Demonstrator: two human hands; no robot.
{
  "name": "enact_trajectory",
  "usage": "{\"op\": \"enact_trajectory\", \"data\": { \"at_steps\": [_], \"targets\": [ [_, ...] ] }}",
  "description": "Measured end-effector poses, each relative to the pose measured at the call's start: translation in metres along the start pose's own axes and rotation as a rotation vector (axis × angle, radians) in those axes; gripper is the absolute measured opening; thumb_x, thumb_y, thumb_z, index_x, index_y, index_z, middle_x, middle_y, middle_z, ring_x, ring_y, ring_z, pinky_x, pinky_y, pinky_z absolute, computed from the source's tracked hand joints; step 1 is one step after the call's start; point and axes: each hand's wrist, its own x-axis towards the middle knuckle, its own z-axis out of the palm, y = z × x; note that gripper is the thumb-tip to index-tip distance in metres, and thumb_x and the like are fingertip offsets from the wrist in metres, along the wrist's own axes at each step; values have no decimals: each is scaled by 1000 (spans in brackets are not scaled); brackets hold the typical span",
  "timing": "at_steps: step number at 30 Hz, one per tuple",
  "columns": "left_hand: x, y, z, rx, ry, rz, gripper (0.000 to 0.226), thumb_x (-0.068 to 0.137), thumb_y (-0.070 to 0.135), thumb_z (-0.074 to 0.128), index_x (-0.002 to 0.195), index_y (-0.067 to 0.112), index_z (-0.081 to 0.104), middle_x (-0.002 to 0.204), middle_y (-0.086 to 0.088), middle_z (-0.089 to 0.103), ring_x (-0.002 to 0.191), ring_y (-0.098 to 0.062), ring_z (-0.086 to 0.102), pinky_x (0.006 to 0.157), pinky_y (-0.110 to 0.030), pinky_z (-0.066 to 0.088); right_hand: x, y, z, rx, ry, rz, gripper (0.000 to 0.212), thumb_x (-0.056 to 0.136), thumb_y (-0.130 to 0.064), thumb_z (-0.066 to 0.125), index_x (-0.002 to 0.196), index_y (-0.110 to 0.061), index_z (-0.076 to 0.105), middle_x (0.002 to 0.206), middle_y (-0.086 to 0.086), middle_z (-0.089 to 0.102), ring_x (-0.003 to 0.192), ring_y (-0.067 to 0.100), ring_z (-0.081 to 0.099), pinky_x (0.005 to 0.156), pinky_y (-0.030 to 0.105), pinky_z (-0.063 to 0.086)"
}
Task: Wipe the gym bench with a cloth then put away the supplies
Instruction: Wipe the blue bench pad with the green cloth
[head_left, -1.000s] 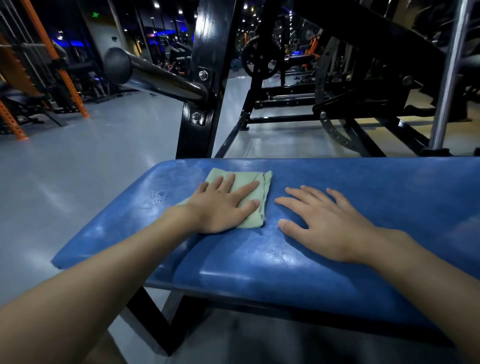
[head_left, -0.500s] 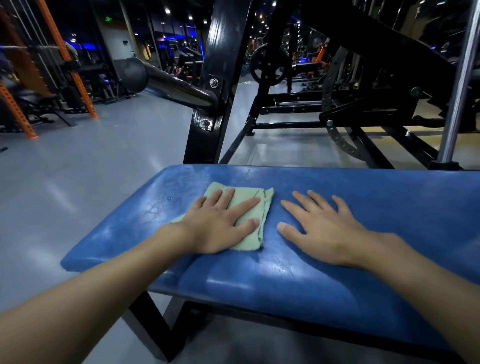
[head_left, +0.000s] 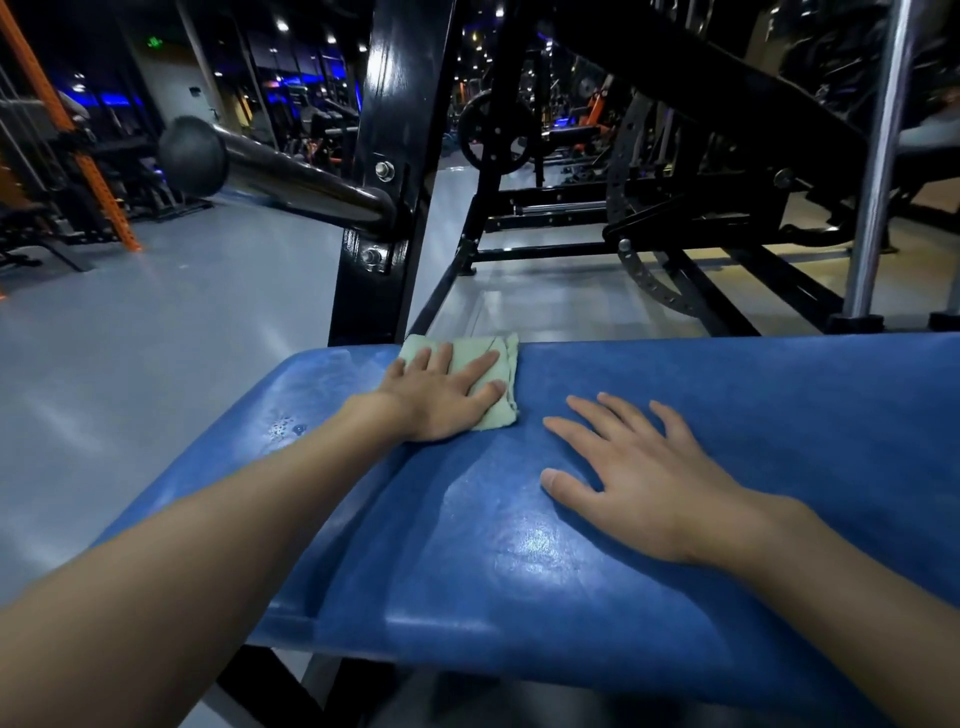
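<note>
A blue padded gym bench (head_left: 753, 395) runs across the view in front of me. A folded pale green cloth (head_left: 501, 374) lies at the bench's far edge, near its left end. My left hand (head_left: 441, 397) presses flat on the cloth with fingers spread, covering most of it. My right hand (head_left: 639, 473) rests flat on the bare pad to the right of the cloth, fingers apart, holding nothing. A few water droplets (head_left: 283, 428) sit on the pad left of my left wrist.
A black upright post (head_left: 384, 171) with a chrome bar (head_left: 291, 179) sticking out to the left stands just behind the bench. Black machine frames (head_left: 649, 228) and a chrome pole (head_left: 878, 166) fill the back right. Grey floor (head_left: 130, 353) lies to the left.
My left hand has slid the cloth away from me to the bench's far edge. My right hand stays flat on the pad.
</note>
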Motion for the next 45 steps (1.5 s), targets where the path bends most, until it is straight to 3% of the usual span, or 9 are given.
{"op": "enact_trajectory", "data": {
  "at_steps": [13, 18, 23, 27, 31, 37, 42, 45],
  "targets": [
    [-180, 13, 25, 45, 83, 87, 77, 69, 76, -14, 145, 62, -16, 167, -1, -11, 153, -21, -11, 122, -44, -3, -2, -16, -16, 86, 38, 4, 61, 96, -63, 27, 151, -37, 27, 163, -10, 14, 150, 11, 1, 120, 51, -3],
    [-142, 5, 18, 20, 61, 72, 79, 69, 79, -8, 146, 62, -9, 167, -3, -2, 153, -24, -3, 122, -46, 1, -1, -23, -4, 69, 12, -30, 63, 96, -64, 19, 154, -41, 11, 165, -13, 5, 151, 11, -4, 120, 50, -5],
    [-45, -11, 9, 4, 38, 19, 59, 95, 69, 15, 150, 57, -2, 167, -6, 2, 153, -26, -1, 121, -50, 1, 3, -22, 1, 33, 17, -22, 64, 93, -66, 14, 153, -43, 12, 164, -14, 0, 150, 9, -9, 120, 49, -6],
    [24, -21, -2, -46, 29, -26, 64, 90, 76, 15, 150, 58, 4, 167, -7, 4, 153, -28, 2, 120, -54, 2, 3, -22, 1, 18, 8, -12, 66, 92, -67, 12, 153, -43, 11, 164, -16, -3, 149, 7, -11, 120, 48, -6],
    [34, -26, -3, -52, 21, -34, 67, 88, 77, 12, 151, 57, 4, 167, -6, 5, 153, -29, 1, 120, -54, 2, 3, -22, 0, 26, 10, -10, 65, 92, -67, 13, 153, -43, 12, 164, -16, -1, 149, 6, -10, 120, 47, -6],
    [-54, -29, 11, 1, 34, 34, 60, 95, 69, 12, 151, 56, -2, 167, -7, 0, 153, -26, -3, 122, -48, -1, 2, -23, -1, 53, 23, -14, 63, 93, -66, 15, 153, -44, 15, 164, -15, 2, 150, 7, -7, 120, 47, -5],
    [-163, -36, 21, 25, 54, 81, 75, 73, 78, -10, 147, 62, -11, 167, -1, -6, 153, -18, -11, 122, -42, -5, 0, -27, -6, 30, -9, 3, 59, 97, -60, 20, 153, -40, 18, 164, -11, 6, 150, 10, -3, 120, 49, -3],
    [-182, -37, 23, 26, 53, 75, 73, 73, 78, -11, 144, 63, -15, 167, 0, -9, 152, -18, -13, 122, -41, -6, 7, -37, -12, 60, 28, -14, 56, 99, -54, 26, 151, -34, 26, 163, -9, 16, 150, 11, 4, 120, 52, -2]
  ]
}}
